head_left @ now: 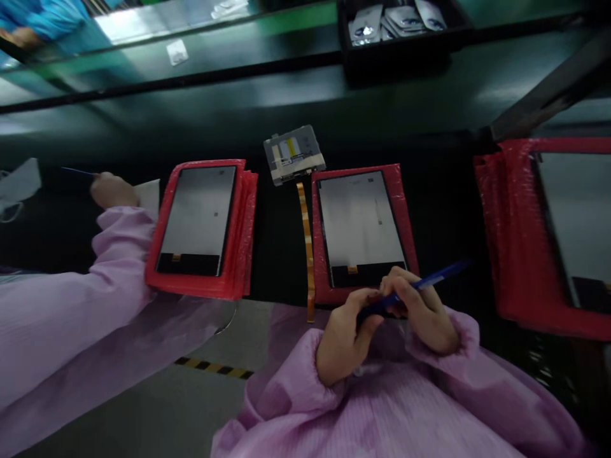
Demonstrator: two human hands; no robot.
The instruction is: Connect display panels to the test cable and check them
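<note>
Blue pen-like tool (pixel 436 278), two-handed grip
Left hand (pixel 344 336) and right hand (pixel 422 310) clamped on tool, near panel (pixel 360 222) on red padding (pixel 402 216).

Your black bench (pixel 279 254) | left: red padded stack (pixel 237 242) | front: red padding (pixel 402 222), orange strip (pixel 306 236) (overhanging your edge), grey module (pixel 293 154) beyond | right: second red stack (pixel 520 242)

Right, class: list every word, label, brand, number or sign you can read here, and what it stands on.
No text can be read.
Blue pen: pale marking, too blurred.
Central display panel and left display panel: square marks, too small.
Silver packets: dark marks, too blurred.
</note>
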